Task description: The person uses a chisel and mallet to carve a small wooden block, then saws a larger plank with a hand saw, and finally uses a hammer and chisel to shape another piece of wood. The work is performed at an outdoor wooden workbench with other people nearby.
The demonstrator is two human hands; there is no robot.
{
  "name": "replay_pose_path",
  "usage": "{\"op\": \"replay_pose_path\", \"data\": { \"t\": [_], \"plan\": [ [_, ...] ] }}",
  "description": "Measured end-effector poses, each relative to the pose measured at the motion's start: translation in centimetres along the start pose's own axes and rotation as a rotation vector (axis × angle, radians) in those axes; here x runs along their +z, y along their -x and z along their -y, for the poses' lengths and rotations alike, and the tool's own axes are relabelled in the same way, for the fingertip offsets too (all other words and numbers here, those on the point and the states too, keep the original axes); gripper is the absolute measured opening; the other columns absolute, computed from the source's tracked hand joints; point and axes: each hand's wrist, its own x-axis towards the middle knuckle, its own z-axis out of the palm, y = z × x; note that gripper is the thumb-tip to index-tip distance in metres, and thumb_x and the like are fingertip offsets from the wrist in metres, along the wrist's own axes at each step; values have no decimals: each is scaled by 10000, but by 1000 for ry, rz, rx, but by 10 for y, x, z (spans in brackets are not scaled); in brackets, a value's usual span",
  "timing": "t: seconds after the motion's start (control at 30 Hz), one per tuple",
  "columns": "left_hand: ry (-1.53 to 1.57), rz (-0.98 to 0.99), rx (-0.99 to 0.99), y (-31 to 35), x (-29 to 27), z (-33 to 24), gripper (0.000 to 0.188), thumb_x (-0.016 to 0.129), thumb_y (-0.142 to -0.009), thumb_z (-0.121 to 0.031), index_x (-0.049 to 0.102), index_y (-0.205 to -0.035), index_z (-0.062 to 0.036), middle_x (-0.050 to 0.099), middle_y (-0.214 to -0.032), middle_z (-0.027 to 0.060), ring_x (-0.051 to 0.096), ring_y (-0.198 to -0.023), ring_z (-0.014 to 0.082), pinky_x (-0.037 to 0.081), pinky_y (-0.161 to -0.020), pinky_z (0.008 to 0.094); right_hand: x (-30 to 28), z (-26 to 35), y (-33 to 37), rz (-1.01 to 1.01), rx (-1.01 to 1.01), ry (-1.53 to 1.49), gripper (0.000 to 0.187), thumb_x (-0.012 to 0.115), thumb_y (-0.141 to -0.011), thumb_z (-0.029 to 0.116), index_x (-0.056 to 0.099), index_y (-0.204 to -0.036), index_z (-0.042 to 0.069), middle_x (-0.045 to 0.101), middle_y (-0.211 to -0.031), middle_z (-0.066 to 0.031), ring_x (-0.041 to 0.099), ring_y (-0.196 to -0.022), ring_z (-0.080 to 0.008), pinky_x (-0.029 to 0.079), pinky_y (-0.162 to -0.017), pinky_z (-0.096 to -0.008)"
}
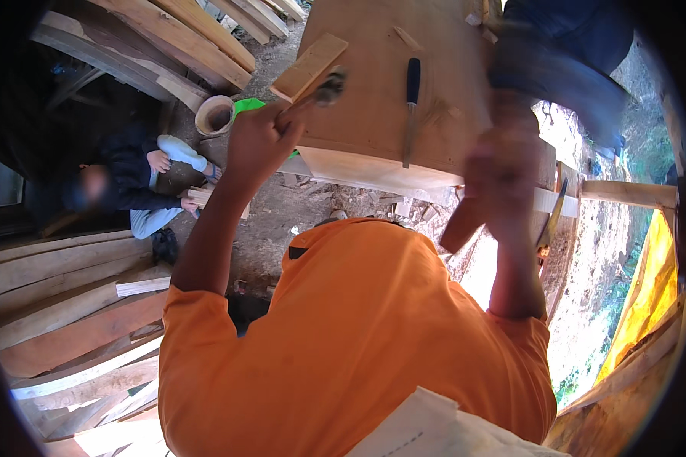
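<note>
My left hand is closed round the handle of a hammer, its blurred metal head over the left edge of a wooden workbench. Beside it on the bench top lies a short wooden block. Toward the middle rests a chisel-like tool with a dark blue handle and a narrow metal blade. At the bench's right end my right hand is smeared by motion. A brown wooden piece sticks out of it. Another person's forearm reaches in from above, meeting or overlapping my hand; contact is unclear.
A person in dark clothing crouches at left, hands by small wooden pieces. Near them stands a round bucket. Long boards are stacked at left. A yellow-handled saw hangs near the bench's right end. Wood chips litter the ground.
</note>
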Motion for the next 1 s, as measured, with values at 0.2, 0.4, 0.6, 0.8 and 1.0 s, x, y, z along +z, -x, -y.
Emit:
{"op": "replay_pose_path", "data": {
  "t": [0.2, 0.4, 0.6, 0.8, 1.0],
  "plan": [
    [-41, 38, 103, -9, 2, -1, 272, 675, -810, -141, 522, -624, -15, 476, -509, 158, 481, -415, 295, 392, -449, 381, 3, 22, -11, 188, -48, -195, 391, 573, -986, 107, 426, -1345, 62, 550, -747, -40, 531, -545, -88, 438, -448, -238],
    [103, -3, 35, -27, 16, -22, 283, 703, -808, -164, 532, -643, -10, 494, -518, 155, 512, -431, 312, 410, -458, 383, 17, 4, 1, 189, -35, 65, 302, 590, -968, 65, 485, -1250, 48, 554, -739, -44, 527, -538, -94, 458, -468, -240],
    [16, 69, 67, -24, 8, -12, 256, 697, -810, -174, 555, -662, -19, 526, -548, 167, 579, -484, 333, 437, -479, 393, -25, 21, 0, 157, 16, -264, 275, 620, -952, 93, 565, -1216, 38, 631, -878, -117, 622, -696, -171, 519, -554, -292],
    [32, 72, 93, -33, 21, -31, 254, 684, -813, -178, 541, -656, -39, 518, -545, 169, 584, -496, 345, 436, -480, 409, 16, 6, 1, 241, -42, 188, 418, 661, -928, 146, 485, -1290, 33, 628, -889, -122, 608, -691, -158, 495, -605, -298],
    [-180, -36, 257, -44, 17, -14, 215, 674, -813, -192, 531, -676, -108, 543, -547, 95, 581, -483, 302, 463, -468, 405, -9, 28, -19, 162, -58, -243, 530, 503, -1023, 98, 267, -1492, 26, 521, -726, -29, 474, -482, -91, 410, -433, -247]
  ]
}}
